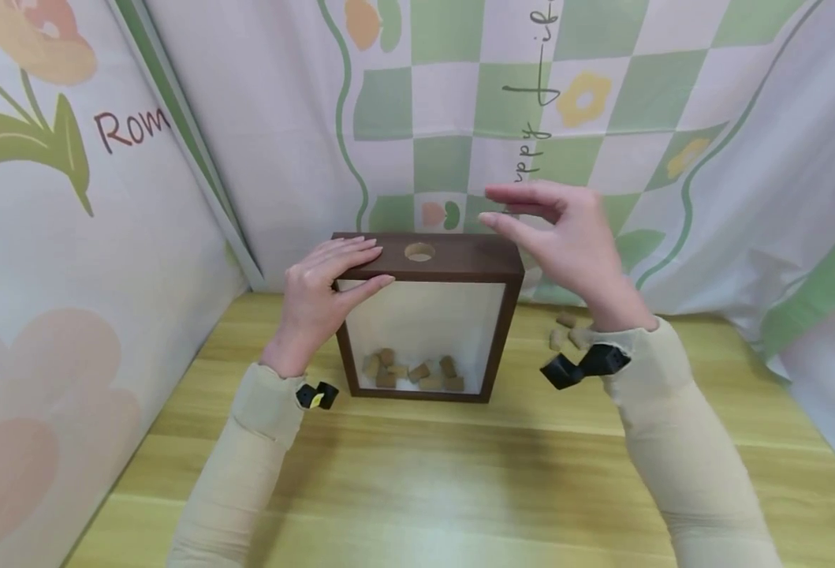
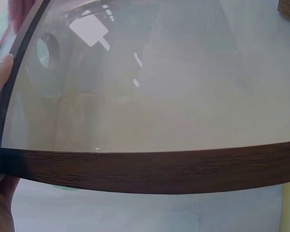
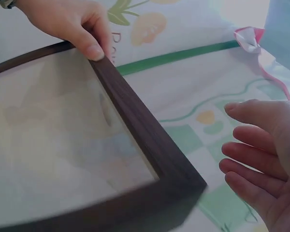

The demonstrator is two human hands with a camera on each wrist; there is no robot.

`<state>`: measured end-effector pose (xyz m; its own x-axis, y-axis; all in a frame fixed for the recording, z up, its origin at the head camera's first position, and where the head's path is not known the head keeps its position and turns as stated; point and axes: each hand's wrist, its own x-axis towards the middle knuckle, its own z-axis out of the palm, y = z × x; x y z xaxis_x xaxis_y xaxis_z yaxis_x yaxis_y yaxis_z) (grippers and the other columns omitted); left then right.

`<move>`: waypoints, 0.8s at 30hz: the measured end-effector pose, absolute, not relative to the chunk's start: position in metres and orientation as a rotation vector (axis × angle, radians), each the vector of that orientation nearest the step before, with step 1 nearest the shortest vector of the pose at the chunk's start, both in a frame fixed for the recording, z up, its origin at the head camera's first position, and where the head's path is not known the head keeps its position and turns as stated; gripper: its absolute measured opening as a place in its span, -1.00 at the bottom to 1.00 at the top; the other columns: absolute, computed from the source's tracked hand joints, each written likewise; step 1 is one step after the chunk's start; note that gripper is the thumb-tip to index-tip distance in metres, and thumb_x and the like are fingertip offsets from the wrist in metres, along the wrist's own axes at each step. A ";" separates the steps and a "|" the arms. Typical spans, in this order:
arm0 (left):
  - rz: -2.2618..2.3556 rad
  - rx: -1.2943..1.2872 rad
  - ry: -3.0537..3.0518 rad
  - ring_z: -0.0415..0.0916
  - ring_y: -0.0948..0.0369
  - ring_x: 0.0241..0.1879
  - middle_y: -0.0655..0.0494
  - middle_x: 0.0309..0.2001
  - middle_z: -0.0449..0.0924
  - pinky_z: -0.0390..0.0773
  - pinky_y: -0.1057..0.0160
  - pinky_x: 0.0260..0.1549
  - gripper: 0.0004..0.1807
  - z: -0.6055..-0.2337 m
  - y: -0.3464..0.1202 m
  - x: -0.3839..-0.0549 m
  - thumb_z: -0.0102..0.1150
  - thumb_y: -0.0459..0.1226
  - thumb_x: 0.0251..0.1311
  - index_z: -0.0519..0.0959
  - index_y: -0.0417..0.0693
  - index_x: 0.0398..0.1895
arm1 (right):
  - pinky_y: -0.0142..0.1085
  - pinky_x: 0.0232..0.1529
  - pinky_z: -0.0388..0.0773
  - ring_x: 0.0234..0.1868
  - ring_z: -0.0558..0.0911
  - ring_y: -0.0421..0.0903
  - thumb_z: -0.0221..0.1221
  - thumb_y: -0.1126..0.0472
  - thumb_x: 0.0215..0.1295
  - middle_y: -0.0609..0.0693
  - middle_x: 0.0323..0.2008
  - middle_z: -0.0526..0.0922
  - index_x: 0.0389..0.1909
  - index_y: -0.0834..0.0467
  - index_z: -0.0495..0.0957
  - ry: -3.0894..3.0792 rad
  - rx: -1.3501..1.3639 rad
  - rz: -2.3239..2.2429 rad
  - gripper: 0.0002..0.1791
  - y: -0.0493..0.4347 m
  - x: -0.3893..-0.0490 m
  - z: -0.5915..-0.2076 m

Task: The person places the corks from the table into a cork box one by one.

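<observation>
Head view: box (image 1: 501,339) upright on tabletop (image 1: 417,481), centre of frame, hole (image 1: 420,252) in dark top (image 1: 477,254). Left hand (image 1: 321,288) clamped on box's upper left corner, fingers laid over the top, thumb along the front edge (image 1: 452,277). Right hand (image 1: 569,237) just beside upper right corner, thumb and fingers apart, nothing seen between; same in right wrist view, off the box. Small brown pieces (image 1: 449,366) inside along the bottom, behind a clear pane (image 1: 427,323); loose pieces (image 1: 556,340) on tabletop, right of centre, below right hand.

Handling, by judgement: stiff box, probably moderate in weight, shallow enough to tip if nudged. Shiny pane, likely slick and the most fragile part; keep pressure off it. Best hold: wooden edges, thumb in front and fingers over the top, as at upper left. Light, firm pieces, likely quick to roll; pinch one by the sides.
</observation>
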<state>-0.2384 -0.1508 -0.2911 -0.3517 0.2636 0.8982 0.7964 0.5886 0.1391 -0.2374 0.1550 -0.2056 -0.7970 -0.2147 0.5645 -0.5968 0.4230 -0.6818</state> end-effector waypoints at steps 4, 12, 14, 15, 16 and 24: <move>-0.715 -0.859 -1.900 0.65 0.08 0.08 -0.02 0.01 0.73 0.48 0.13 0.26 -0.55 -0.292 -0.152 -0.238 0.59 -0.15 0.06 0.76 -0.15 0.01 | -0.44 0.05 0.59 0.02 0.69 -0.20 0.45 0.13 0.27 -0.05 0.01 0.75 0.09 0.09 0.74 -2.234 0.613 1.375 -0.63 0.178 -0.239 -0.212; -0.722 -0.874 -1.901 0.64 0.08 0.10 -0.02 0.02 0.72 0.46 0.13 0.28 -0.55 -0.291 -0.151 -0.238 0.57 -0.15 0.08 0.75 -0.16 0.02 | -0.60 -0.08 0.55 -0.07 0.68 -0.35 0.43 0.09 0.30 -0.07 0.02 0.75 0.12 0.17 0.71 -2.285 0.447 1.293 -0.58 0.237 -0.243 -0.236; -0.727 -0.877 -1.899 0.64 0.07 0.10 -0.03 0.02 0.72 0.46 0.13 0.28 -0.55 -0.291 -0.150 -0.238 0.58 -0.16 0.07 0.75 -0.16 0.02 | -0.64 -0.11 0.53 -0.09 0.67 -0.39 0.41 0.04 0.30 -0.08 0.03 0.74 0.14 0.17 0.70 -2.334 0.387 1.269 -0.55 0.253 -0.244 -0.244; -0.728 -0.878 -1.898 0.64 0.07 0.10 -0.03 0.02 0.72 0.47 0.13 0.28 -0.55 -0.291 -0.150 -0.238 0.58 -0.16 0.07 0.75 -0.16 0.02 | -0.66 -0.13 0.52 -0.11 0.66 -0.41 0.41 0.00 0.31 -0.08 0.03 0.74 0.15 0.17 0.69 -2.366 0.354 1.255 -0.52 0.260 -0.245 -0.249; -0.729 -0.878 -1.897 0.64 0.07 0.10 -0.04 0.02 0.72 0.47 0.12 0.27 -0.55 -0.291 -0.150 -0.238 0.58 -0.17 0.06 0.75 -0.16 0.01 | -0.67 -0.15 0.51 -0.12 0.66 -0.43 0.40 -0.04 0.31 -0.06 0.04 0.74 0.16 0.17 0.69 -2.399 0.320 1.239 -0.49 0.266 -0.246 -0.254; -0.726 -0.873 -1.893 0.65 0.06 0.08 -0.04 0.01 0.72 0.49 0.11 0.26 -0.55 -0.291 -0.151 -0.238 0.59 -0.17 0.05 0.76 -0.17 0.00 | -0.67 -0.29 0.51 -0.19 0.56 -0.51 0.33 -0.25 0.29 0.20 0.14 0.65 0.24 0.21 0.61 -2.641 0.180 1.114 -0.29 0.313 -0.273 -0.306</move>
<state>-0.2375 -0.1507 -0.2909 -0.3448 0.2767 0.8970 0.8054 0.5780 0.1313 -0.2734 0.3132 -0.3058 -0.9562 -0.0101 0.2925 -0.2165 0.6968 -0.6838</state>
